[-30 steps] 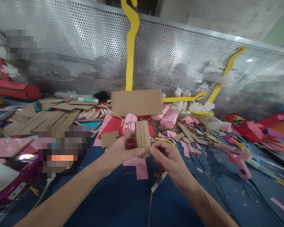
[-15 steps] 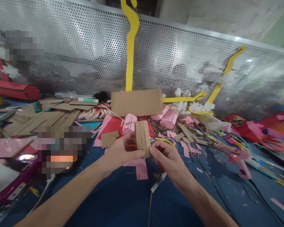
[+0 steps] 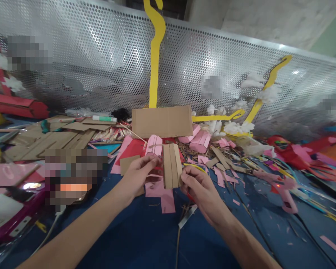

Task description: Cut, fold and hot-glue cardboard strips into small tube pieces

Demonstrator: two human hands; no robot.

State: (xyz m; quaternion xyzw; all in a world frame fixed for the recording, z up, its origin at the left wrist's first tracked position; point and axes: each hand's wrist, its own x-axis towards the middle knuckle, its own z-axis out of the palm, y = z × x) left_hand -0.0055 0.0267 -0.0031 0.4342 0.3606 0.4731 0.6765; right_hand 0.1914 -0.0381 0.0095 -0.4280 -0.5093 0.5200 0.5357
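Observation:
A small brown cardboard piece with lengthwise crease lines (image 3: 172, 166) is upright in front of me. My right hand (image 3: 197, 183) pinches its lower right edge between thumb and fingers. Left of it, my left hand (image 3: 142, 173) has its thumb and fingertips drawn together, close to the cardboard's left edge; what they hold, if anything, is hidden. A brown edge shows beneath that hand. Behind my hands lie a folded pink paper shape (image 3: 154, 144) and red paper (image 3: 133, 147). A cross-shaped pink paper piece (image 3: 167, 201) lies below them on the blue surface.
A pink glue gun (image 3: 280, 183) with a black cord lies right. A metal blade (image 3: 187, 216) is near my right wrist. Cardboard strips (image 3: 53, 144) and a glue stick (image 3: 103, 118) lie left. A larger cardboard panel (image 3: 162, 121) stands before the perforated metal screen (image 3: 100, 56).
My left hand has moved slightly left, its thumb coming off the cardboard's face. The cardboard has shifted a little right and turned to show more of its face, still in my right hand.

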